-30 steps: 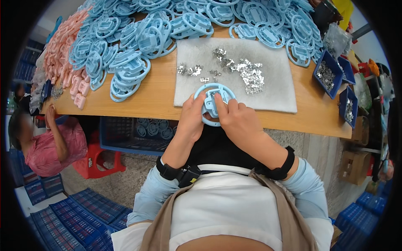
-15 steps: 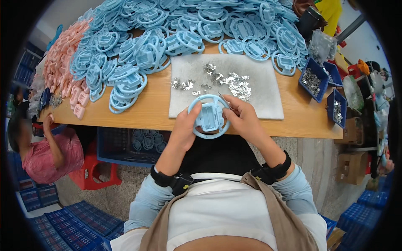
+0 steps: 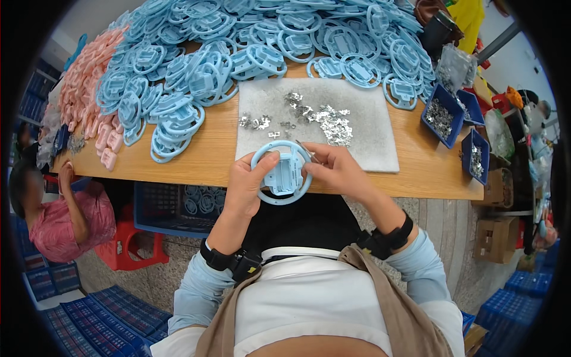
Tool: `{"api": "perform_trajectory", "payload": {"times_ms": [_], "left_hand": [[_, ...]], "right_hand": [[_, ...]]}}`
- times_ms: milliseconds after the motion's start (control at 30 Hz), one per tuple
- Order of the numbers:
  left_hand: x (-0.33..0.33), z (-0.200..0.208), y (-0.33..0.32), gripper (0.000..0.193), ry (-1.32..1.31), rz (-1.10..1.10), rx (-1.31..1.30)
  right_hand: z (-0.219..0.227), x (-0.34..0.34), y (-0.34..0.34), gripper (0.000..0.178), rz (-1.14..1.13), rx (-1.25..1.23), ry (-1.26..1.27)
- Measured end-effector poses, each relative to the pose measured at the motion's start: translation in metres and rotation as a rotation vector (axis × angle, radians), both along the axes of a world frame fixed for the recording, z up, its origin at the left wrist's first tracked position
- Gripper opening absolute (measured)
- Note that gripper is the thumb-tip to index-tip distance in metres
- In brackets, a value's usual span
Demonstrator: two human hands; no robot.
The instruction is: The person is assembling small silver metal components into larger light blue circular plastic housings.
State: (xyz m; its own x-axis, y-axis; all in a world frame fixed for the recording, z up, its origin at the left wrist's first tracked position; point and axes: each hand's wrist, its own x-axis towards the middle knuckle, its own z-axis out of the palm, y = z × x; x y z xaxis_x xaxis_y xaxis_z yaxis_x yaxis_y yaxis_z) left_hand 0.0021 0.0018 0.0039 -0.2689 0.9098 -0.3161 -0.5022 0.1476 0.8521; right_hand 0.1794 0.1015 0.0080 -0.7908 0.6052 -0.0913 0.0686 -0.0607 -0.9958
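Observation:
Over the table's front edge, my left hand (image 3: pixel 245 183) grips a light-blue round plastic housing (image 3: pixel 285 199) by its left side, thumb on the face. The housing is a ring with a box-shaped recess in its middle, tilted toward me. At its right side my right hand (image 3: pixel 338 169) is closed around a thin metal tool (image 3: pixel 304 149) that looks like tweezers. Its tip lies near the ring's upper right; whether it pinches a piece I cannot tell. Just beyond, small shiny metal plates (image 3: pixel 334 125) lie scattered on a white felt pad (image 3: pixel 372 146).
Light-blue housings (image 3: pixel 208 77) pile across the table's back, pink plastic parts (image 3: pixel 89 83) at the left. Blue bins (image 3: pixel 443 116) of metal pieces stand at the right. Below the edge sits a blue crate (image 3: pixel 172 223) with housings. A co-worker (image 3: pixel 71 220) sits left near a red stool (image 3: pixel 134 247).
Both my hands and the housing have shifted slightly left and toward me. The housing is more tilted now, and the metal tool has moved with my right hand.

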Motion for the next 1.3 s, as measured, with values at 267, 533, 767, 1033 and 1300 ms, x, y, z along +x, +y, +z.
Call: {"api": "perform_trajectory", "payload": {"times_ms": [267,533,767,1033,1300], "left_hand": [[-0.011,-0.005,-0.003,0.027,-0.08,0.042,-0.017],[-0.015,-0.01,-0.016,0.026,-0.12,0.044,-0.049],[-0.013,-0.008,-0.015,0.028,-0.08,0.058,-0.034],[-0.006,0.005,-0.005,0.035,-0.031,0.157,0.001],[-0.009,-0.007,0.016,0.028,0.312,0.082,0.155]], "right_hand": [[-0.002,-0.058,0.1,0.016,-0.089,1.067,-0.241],[-0.003,-0.09,0.121,0.013,0.142,1.207,-0.385],[-0.001,-0.096,0.134,0.012,0.153,1.013,-0.311],[-0.003,-0.093,0.127,0.012,0.161,1.159,-0.293],[0.036,-0.073,0.056,0.008,0.044,0.917,0.021]]}}
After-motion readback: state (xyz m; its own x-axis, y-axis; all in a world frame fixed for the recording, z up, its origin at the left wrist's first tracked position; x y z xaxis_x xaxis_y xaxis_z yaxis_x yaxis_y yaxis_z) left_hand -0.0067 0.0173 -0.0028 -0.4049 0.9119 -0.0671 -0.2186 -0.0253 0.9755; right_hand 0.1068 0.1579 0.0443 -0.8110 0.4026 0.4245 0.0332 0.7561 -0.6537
